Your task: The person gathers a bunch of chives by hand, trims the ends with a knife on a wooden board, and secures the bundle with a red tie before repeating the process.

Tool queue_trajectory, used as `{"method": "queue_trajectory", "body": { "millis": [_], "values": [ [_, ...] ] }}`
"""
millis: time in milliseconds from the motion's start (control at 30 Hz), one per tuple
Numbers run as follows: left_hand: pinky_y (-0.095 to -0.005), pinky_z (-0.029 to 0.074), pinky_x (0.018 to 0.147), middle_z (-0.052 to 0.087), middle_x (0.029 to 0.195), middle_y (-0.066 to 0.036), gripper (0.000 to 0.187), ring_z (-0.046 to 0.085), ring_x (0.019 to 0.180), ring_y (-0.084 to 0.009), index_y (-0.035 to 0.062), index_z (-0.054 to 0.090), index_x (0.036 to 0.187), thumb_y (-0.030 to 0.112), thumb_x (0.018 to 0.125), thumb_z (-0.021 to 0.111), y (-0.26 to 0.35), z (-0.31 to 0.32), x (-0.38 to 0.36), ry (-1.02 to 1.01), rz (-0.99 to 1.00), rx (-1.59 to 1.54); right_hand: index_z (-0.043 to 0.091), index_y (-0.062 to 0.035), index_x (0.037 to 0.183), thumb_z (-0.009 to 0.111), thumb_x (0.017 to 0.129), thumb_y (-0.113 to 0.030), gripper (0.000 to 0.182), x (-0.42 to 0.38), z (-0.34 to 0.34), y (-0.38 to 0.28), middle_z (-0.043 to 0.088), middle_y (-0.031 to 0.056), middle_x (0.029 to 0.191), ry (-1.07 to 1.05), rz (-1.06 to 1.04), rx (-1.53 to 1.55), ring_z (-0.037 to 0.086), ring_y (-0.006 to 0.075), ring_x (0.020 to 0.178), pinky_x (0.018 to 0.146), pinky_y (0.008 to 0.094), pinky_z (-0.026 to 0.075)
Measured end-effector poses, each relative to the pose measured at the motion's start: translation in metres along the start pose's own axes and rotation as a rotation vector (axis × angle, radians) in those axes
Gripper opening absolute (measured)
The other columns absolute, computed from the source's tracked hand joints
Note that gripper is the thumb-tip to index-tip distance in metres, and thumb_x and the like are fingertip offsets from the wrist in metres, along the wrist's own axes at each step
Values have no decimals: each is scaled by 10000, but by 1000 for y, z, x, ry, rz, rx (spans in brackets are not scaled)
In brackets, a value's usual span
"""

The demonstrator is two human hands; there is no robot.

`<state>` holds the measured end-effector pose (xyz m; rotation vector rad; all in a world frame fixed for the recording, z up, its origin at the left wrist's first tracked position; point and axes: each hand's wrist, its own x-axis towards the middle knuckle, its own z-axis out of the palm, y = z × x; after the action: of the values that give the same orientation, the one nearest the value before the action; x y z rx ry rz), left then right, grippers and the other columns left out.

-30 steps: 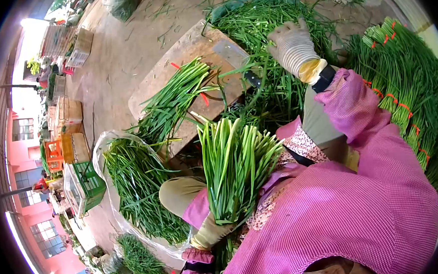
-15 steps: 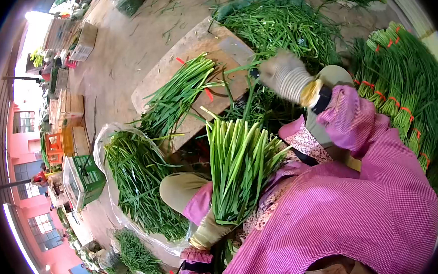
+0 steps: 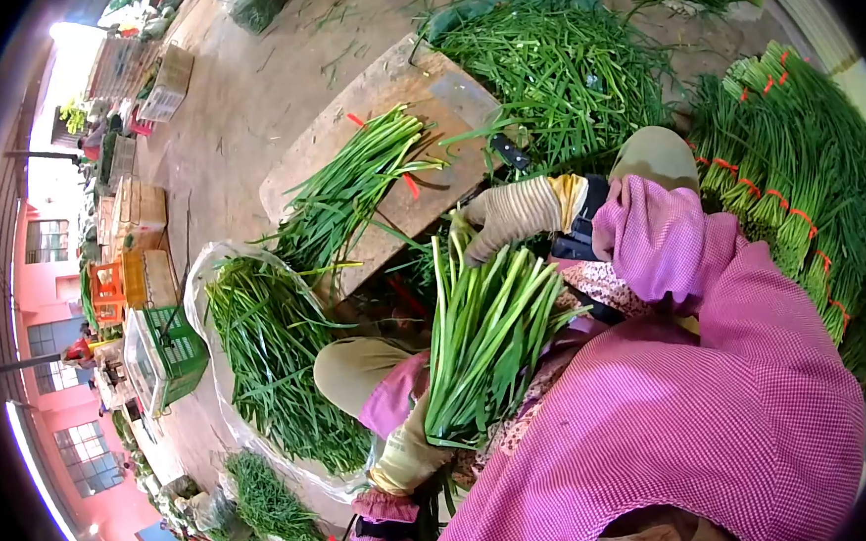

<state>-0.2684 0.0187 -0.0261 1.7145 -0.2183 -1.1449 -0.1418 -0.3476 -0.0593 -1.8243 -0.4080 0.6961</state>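
A bundle of flat-bladed green stalks (image 3: pixel 488 351) rests across the person's lap, its long axis running away from the body, with pale, firm stem ends pointing toward the wooden worktop (image 3: pixel 308 169) and darker, limp leaves nearer the waist. The left hand (image 3: pixel 410 455), in a smooth yellowish glove, holds the leafy end. The right hand (image 3: pixel 509 216), in a ribbed, striped knit glove, bends its narrowed fingers at the pale tips; whether they pinch any stalks I cannot tell. The worktop is a scuffed, flat slab bearing a smaller bunch (image 3: pixel 353 181) with red ties and a knife (image 3: pixel 510 151) with a black handle and a broad, dull metal blade. Thin, crinkled clear plastic (image 3: pixel 208 284) rims a heap of long leaves (image 3: pixel 280 369) to the left.
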Motion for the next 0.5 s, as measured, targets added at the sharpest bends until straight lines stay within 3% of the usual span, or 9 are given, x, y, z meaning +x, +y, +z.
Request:
{"method": "queue_trajectory", "body": {
  "millis": [67, 100, 333, 433, 467, 500],
  "values": [
    [-302, 434, 1008, 573, 1288, -152, 846, 562, 1174, -200, 11, 329, 1439, -16, 704, 747, -1, 0, -1, 5, -9, -5, 660, -28, 1010, 698, 843, -329, 346, -6, -2, 5, 666, 50, 845, -40, -87, 208, 582, 144, 749, 674, 329, 475],
    [-301, 432, 1008, 572, 1289, -154, 851, 560, 1176, -205, 10, 330, 1439, -24, 697, 743, -3, 1, -2, 17, -8, -14, 669, -40, 1024, 692, 852, -282, 298, -8, -8, 6, 672, 25, 841, -31, 27, 140, 583, 116, 752, 691, 301, 474],
    [-307, 431, 1005, 555, 1308, -158, 850, 548, 1187, -217, 10, 329, 1440, -2, 701, 748, -7, 3, -2, 58, 20, 116, 679, -23, 965, 654, 878, -235, 230, -17, -14, 9, 677, 26, 822, 78, -168, 46, 597, 103, 726, 672, 295, 496],
    [-308, 440, 992, 559, 1302, -158, 808, 553, 1180, -213, 6, 346, 1425, 15, 722, 744, -2, 2, -4, 52, 7, 144, 671, -49, 931, 619, 912, -218, 178, -29, -33, 5, 642, 8, 786, 256, -67, 121, 581, 95, 714, 648, 262, 495],
    [-308, 449, 982, 567, 1291, -159, 782, 560, 1170, -211, 4, 358, 1415, 24, 734, 742, 1, 2, -6, 46, -9, 163, 668, -46, 935, 622, 902, -201, 166, -26, -47, 28, 642, 8, 789, 380, -117, 24, 578, 94, 712, 655, 261, 495],
    [-308, 449, 982, 567, 1291, -159, 782, 560, 1170, -211, 4, 358, 1415, 24, 734, 742, 3, 2, -7, 48, -9, 163, 670, -52, 931, 616, 895, -205, 166, -34, -65, 21, 647, 21, 788, 531, 0, -105, 578, 95, 715, 661, 257, 493]
  ]
}}
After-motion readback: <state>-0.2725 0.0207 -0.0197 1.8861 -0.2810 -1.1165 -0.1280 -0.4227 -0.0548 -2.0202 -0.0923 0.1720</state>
